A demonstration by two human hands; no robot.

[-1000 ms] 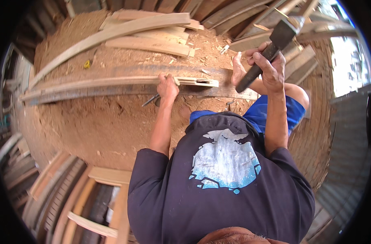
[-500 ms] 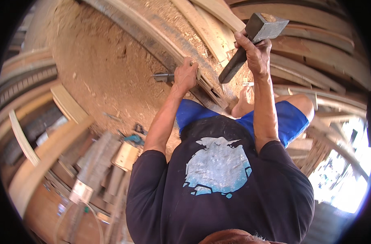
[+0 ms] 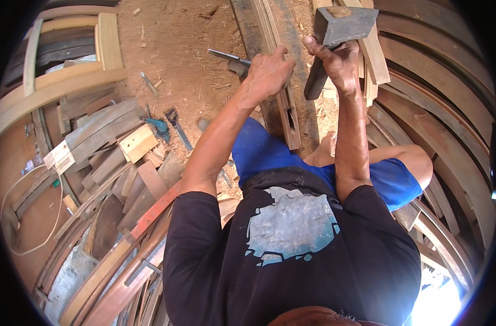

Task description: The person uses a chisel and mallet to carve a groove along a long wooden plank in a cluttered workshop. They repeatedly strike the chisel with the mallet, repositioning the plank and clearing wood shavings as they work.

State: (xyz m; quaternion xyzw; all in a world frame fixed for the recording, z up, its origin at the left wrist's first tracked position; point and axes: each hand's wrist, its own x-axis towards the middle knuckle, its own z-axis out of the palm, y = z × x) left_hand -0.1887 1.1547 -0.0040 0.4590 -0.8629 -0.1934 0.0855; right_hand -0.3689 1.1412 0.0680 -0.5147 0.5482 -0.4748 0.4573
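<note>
My right hand [image 3: 343, 66] is closed round a mallet [image 3: 343, 27], gripping its dark handle just below the blocky grey head. The mallet is raised beside a long slotted wooden piece [image 3: 289, 120], its handle pointing down toward me. My left hand [image 3: 270, 71] lies across that wooden piece, with its fingers curled over the top. A narrow slot shows in the wood between this hand and my legs. From beside the left hand a flat metal blade [image 3: 226, 55] juts out to the left; its other end is hidden. The wood lies along a wider plank [image 3: 248, 27].
Shavings cover the ground [image 3: 177, 32]. At left lie a teal-handled tool [image 3: 160, 128], a saw-like tool [image 3: 178, 130] and stacked timber offcuts [image 3: 104, 136]. Long curved-looking boards [image 3: 438, 81] are stacked at right. A pale cord [image 3: 60, 212] loops at far left.
The view has swung, so the wooden piece now runs more nearly straight away from me. The mallet stays raised in my right hand, its head turned slightly. My left hand stays on the wood.
</note>
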